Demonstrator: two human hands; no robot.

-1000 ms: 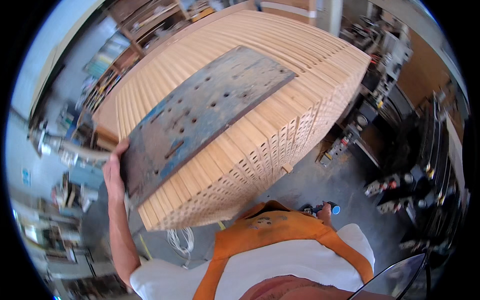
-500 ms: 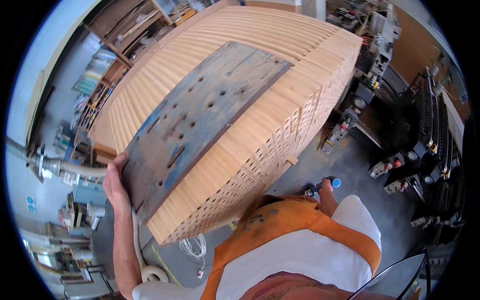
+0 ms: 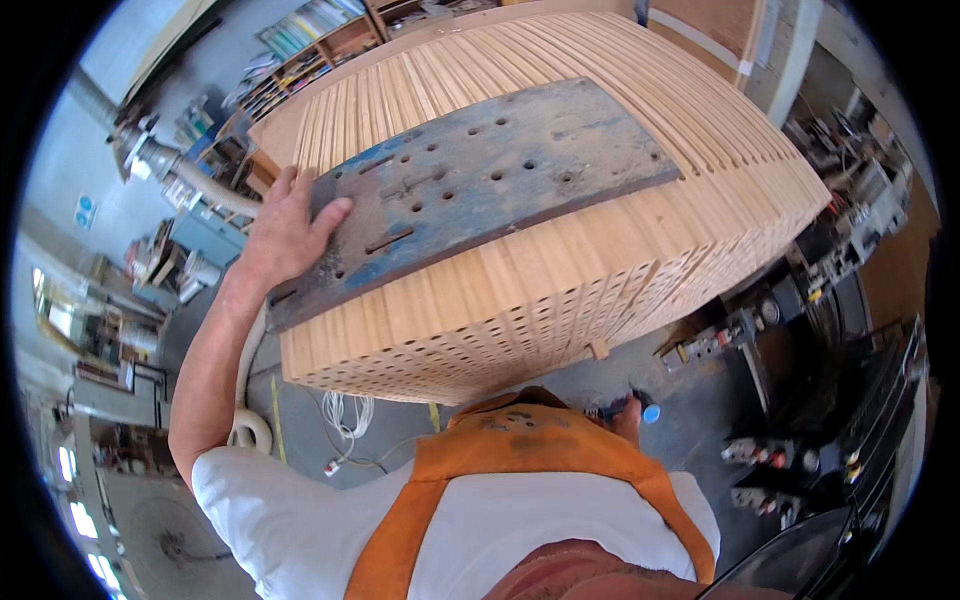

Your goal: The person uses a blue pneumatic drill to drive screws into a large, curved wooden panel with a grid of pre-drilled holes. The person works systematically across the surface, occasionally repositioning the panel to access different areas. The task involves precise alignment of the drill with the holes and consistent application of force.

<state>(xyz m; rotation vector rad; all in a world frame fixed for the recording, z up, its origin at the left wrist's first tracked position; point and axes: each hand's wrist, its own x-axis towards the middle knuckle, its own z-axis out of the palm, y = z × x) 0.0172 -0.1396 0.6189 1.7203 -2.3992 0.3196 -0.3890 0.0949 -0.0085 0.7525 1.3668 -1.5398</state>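
Observation:
A heavy, worn metal plate [image 3: 480, 165] with holes and blue paint remnants lies flat on a big stack of pale wooden strips [image 3: 450, 290]. My left hand [image 3: 290, 230] rests on the plate's left end, thumb apart and fingers stretched over the surface. Rows of small round holes mark the near face of the stack. Low beside my apron, my right hand [image 3: 628, 415] is closed on a dark tool with a light-blue round end [image 3: 652, 413]; most of this tool is hidden, so its kind is unclear. A small wooden peg [image 3: 598, 349] sticks out of the holed face.
Machinery with gauges and clamps [image 3: 780, 310] stands on the right. A coiled white cable [image 3: 345, 420] lies on the floor below the stack. A ribbed hose [image 3: 205, 185] runs along the left side, and shelves [image 3: 320, 55] with materials stand behind.
My left hand has shifted from gripping the plate's left edge to lying on its top. My view has turned, so stack and plate appear more level. The right hand stays low with the tool.

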